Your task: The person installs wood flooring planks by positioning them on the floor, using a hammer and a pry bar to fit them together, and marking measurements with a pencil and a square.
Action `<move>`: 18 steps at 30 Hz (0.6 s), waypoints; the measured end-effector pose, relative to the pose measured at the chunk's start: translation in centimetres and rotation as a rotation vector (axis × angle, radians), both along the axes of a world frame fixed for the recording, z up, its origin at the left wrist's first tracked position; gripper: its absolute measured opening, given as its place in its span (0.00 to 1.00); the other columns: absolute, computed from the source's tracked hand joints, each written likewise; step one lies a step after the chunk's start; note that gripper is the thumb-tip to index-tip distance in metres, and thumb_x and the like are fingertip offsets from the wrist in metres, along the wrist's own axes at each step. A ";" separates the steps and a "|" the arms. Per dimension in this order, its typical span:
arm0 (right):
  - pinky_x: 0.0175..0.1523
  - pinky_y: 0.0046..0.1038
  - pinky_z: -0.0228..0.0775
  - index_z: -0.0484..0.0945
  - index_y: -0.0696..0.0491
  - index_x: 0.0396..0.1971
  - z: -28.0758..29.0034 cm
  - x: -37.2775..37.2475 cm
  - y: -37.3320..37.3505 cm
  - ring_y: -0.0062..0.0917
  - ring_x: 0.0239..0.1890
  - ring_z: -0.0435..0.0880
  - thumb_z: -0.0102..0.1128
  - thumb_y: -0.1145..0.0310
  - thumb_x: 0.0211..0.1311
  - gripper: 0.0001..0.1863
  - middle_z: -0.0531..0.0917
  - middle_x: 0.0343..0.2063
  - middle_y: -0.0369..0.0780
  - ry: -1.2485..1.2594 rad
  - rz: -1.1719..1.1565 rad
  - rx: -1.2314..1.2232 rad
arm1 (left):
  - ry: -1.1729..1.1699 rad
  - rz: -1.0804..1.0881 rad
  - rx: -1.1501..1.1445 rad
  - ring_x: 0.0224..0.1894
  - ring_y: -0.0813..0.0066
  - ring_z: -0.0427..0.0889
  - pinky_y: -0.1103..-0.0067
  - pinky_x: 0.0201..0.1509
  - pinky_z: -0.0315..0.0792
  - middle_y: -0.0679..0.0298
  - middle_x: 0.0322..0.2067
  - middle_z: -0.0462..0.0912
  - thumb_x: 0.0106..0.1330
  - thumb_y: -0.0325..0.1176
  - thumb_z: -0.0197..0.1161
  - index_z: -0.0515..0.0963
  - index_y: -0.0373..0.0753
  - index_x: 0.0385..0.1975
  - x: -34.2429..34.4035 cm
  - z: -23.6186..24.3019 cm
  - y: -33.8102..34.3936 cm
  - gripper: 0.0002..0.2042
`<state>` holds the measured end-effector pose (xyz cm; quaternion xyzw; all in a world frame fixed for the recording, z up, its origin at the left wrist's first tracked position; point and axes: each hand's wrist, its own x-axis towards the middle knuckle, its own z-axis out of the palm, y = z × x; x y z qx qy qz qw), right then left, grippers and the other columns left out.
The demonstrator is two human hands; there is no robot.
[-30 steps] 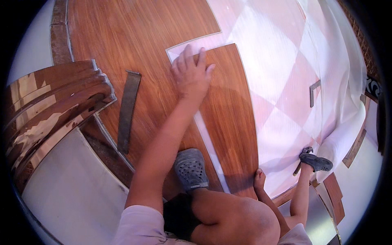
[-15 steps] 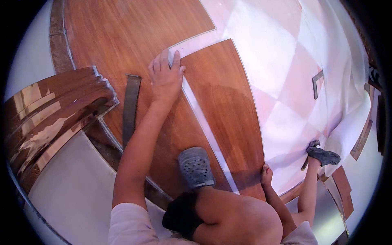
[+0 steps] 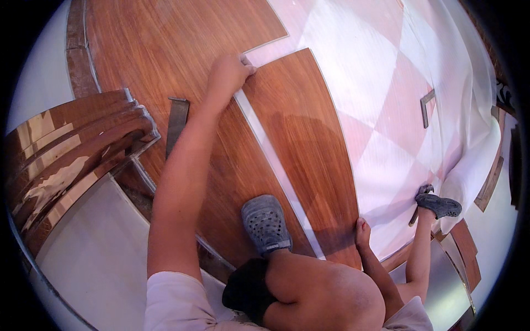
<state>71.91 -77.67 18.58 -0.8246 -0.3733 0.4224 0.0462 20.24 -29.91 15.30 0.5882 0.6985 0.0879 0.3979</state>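
Observation:
A loose brown wood-grain floor plank (image 3: pixel 303 127) lies beside the laid planks (image 3: pixel 165 44), with a narrow pale gap (image 3: pixel 279 171) between them. At the far end of this gap is my left hand (image 3: pixel 229 74), its fingers curled down and closed near the plank's corner. Whatever is between those fingertips is hidden. My right hand (image 3: pixel 362 233) grips the loose plank's right edge close to my knee, fingers bent and partly out of sight. Left of my left forearm lies a dark flat metal bar with a bent end (image 3: pixel 178 113).
My shoe (image 3: pixel 266 225) rests on the laid planks. A stack of planks (image 3: pixel 83 149) stands at left. Pink-and-white checked sheeting (image 3: pixel 381 94) spreads to the right, bearing a small dark square (image 3: pixel 425 107) and a hammer-like tool (image 3: pixel 414 216) by my other shoe (image 3: pixel 439 206).
My left hand has gone from lying flat with fingers spread over the gap's end to curled and closed there. The right hand stays at the plank's edge.

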 end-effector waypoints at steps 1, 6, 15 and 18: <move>0.40 0.29 0.66 0.75 0.61 0.31 0.0 0.0 0.1 0.22 0.34 0.69 0.45 0.47 0.78 0.29 0.72 0.25 0.35 0.011 -0.006 -0.013 | 0.000 -0.001 -0.012 0.32 0.62 0.84 0.68 0.40 0.75 0.55 0.28 0.86 0.60 0.39 0.71 0.87 0.36 0.31 -0.1 0.0 0.5 0.11; 0.41 0.28 0.67 0.76 0.61 0.31 0.3 -0.4 0.5 0.21 0.34 0.70 0.45 0.45 0.77 0.31 0.73 0.26 0.33 -0.034 0.010 -0.010 | 0.074 -0.020 -0.156 0.22 0.69 0.82 0.71 0.30 0.74 0.57 0.20 0.84 0.57 0.37 0.72 0.86 0.34 0.26 -0.2 -0.1 2.5 0.11; 0.37 0.27 0.63 0.71 0.58 0.26 -0.3 0.0 -0.2 0.19 0.31 0.66 0.46 0.47 0.78 0.28 0.68 0.23 0.32 -0.037 -0.013 -0.002 | 0.024 0.009 -0.260 0.23 0.67 0.85 0.71 0.31 0.77 0.58 0.19 0.85 0.56 0.39 0.73 0.86 0.33 0.25 -0.6 -0.5 3.1 0.13; 0.38 0.29 0.64 0.71 0.59 0.27 0.1 -0.7 0.7 0.21 0.32 0.67 0.45 0.47 0.78 0.29 0.69 0.24 0.33 -0.032 -0.024 -0.021 | 0.120 -0.007 -0.212 0.24 0.66 0.85 0.70 0.32 0.77 0.58 0.19 0.85 0.56 0.38 0.73 0.86 0.32 0.25 0.2 0.6 3.0 0.13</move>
